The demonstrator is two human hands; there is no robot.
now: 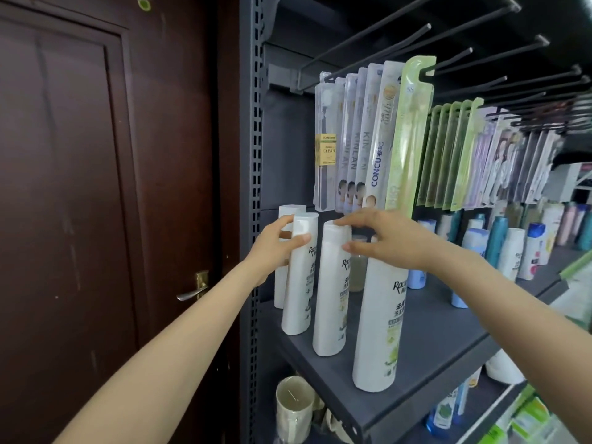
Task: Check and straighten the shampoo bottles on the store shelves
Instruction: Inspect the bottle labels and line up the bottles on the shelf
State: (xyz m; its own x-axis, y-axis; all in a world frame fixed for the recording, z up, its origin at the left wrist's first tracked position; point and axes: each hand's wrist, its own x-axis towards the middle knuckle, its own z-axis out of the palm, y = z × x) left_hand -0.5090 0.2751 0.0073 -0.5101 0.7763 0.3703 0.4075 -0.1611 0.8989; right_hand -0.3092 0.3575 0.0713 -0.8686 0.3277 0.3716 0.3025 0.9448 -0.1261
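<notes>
Shelf: dark grey metal shelf (426,341) with a matte top and a rounded front lip; it carries a row of tall white shampoo bottles at its left end, then open bare board, then a crowd of blue, teal and white bottles (499,245) further right
Shampoo bottles: four smooth white plastic ones, tapered, standing cap-down and upright or nearly so; rear bottle (286,251) near the upright post, second bottle (301,277) just in front of it, third bottle (331,293), front bottle (379,325) nearest the shelf lip with green leaf print on its label
Left hand: left hand (272,251) grips the second bottle near its top — thumb across the front, fingers curled behind
Right hand: right hand (387,238) is spread wide with straight fingers; forefinger touches the flat top of the third bottle, thumb lies against its side; the palm hides the top of the front bottle
Behind the row: a small clear jar (357,270), contents too dim to tell
Above: glossy toothbrush packs (371,136) hang on black wire hooks, their lower edges just over the bottle tops — little headroom
Below: pale ridged cups (293,408) on the lower shelf
Left edge: perforated steel post (256,155); beside it a dark brown wooden door (96,187) with a metal handle (193,291)
</notes>
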